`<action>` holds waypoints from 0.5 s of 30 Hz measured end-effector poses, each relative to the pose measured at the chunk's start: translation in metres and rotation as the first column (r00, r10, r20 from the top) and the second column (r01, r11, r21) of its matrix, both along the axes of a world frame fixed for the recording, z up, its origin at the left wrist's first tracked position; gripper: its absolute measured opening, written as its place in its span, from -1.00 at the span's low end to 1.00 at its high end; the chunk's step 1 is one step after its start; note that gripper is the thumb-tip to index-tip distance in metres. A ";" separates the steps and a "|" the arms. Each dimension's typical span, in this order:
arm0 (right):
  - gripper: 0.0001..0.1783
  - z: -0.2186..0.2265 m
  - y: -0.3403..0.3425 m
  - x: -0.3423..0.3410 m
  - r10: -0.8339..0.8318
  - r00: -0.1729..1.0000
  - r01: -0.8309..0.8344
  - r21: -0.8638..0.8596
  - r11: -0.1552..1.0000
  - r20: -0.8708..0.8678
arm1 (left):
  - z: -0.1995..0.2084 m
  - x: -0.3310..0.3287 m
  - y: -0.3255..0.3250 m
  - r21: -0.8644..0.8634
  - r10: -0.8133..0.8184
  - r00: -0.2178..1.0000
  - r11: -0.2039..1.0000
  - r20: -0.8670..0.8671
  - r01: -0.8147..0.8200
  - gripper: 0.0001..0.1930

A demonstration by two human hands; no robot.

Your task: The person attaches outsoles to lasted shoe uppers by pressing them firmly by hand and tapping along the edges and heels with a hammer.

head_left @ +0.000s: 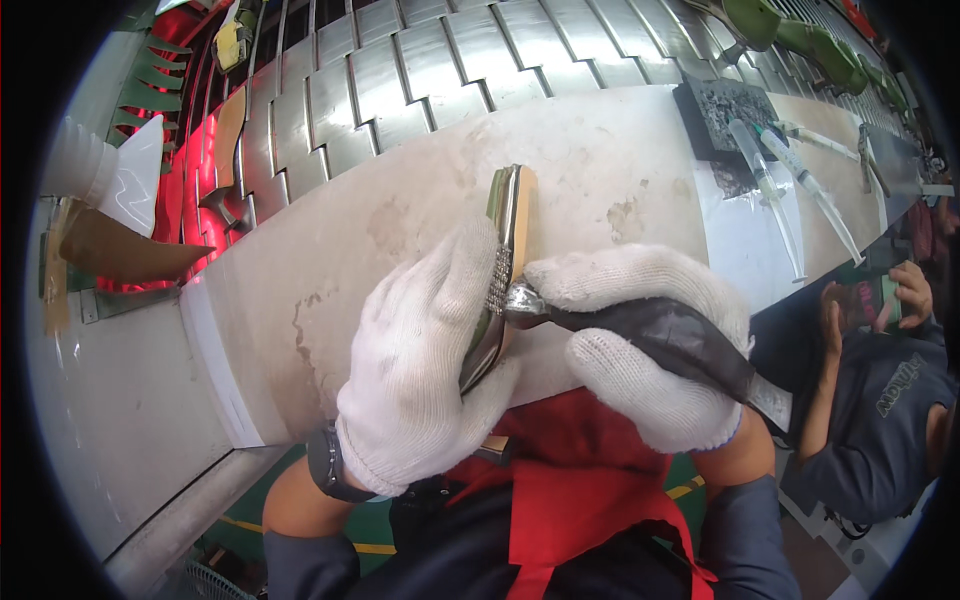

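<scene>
My left hand, in a white knitted glove, is closed around a shoe held over the worktable. A green last shows along one side of the shoe, its upper is shiny and dark, and the tan sole faces right. A sparkling, stone-studded band crosses it beside my left fingers. My right hand, gloved too, grips a hammer by its dark wrapped handle. The rounded metal head of the hammer is against or very close to the studded band; contact cannot be told. My fingers hide the shoe's lower part.
Beyond the stained table runs a metal slat conveyor. A black block and two syringes lie at right. Green lasts stand at far right. A co-worker sits at right. A white nozzle juts in at left.
</scene>
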State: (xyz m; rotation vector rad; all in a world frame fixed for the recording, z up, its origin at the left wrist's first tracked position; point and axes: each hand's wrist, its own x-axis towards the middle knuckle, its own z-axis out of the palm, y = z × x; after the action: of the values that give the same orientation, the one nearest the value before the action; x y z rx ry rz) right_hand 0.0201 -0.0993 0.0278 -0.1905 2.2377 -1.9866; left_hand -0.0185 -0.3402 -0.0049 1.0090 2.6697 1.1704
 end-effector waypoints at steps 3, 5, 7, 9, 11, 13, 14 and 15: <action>-0.63 0.009 0.003 -0.012 0.009 0.992 0.002 -0.081 0.997 0.130 | -0.001 0.000 0.001 0.001 0.007 0.998 1.000 -0.055 -0.006 -0.05; -0.63 0.016 0.006 -0.020 0.015 0.989 -0.014 -0.007 1.000 0.149 | -0.002 -0.002 0.002 0.022 0.003 0.999 1.000 -0.040 -0.002 -0.05; -0.70 0.029 0.001 -0.026 -0.007 0.984 -0.007 0.080 0.997 0.176 | -0.002 -0.003 0.000 0.038 0.005 1.000 0.999 -0.028 -0.003 -0.04; -0.73 0.034 -0.001 -0.037 0.020 0.995 -0.035 0.158 0.987 0.095 | 0.000 -0.003 -0.004 -0.017 -0.011 0.999 1.000 -0.046 0.010 0.02; -0.76 0.035 0.002 -0.049 0.072 0.995 -0.046 0.317 0.947 -0.071 | -0.001 -0.003 -0.004 -0.011 -0.011 0.999 1.000 -0.042 0.010 0.02; -0.77 0.017 -0.002 -0.063 0.006 0.993 0.013 0.158 0.987 -0.120 | -0.001 -0.002 -0.006 -0.015 -0.004 0.999 1.000 -0.040 0.003 0.03; -0.76 0.005 -0.004 -0.068 -0.104 0.992 0.100 -0.065 0.993 -0.066 | 0.000 -0.002 -0.003 -0.013 -0.012 0.999 1.000 -0.050 0.011 0.03; -0.71 0.007 0.005 -0.078 -0.087 0.993 0.093 0.066 0.993 -0.079 | 0.001 -0.002 -0.001 -0.010 -0.019 0.998 1.000 -0.061 0.019 0.03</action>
State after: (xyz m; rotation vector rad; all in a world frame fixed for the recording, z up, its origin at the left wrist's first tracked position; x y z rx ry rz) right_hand -0.0579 -0.0939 0.0351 -0.1630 2.3999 -1.9727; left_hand -0.0208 -0.3410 -0.0040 1.0835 2.7027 1.1403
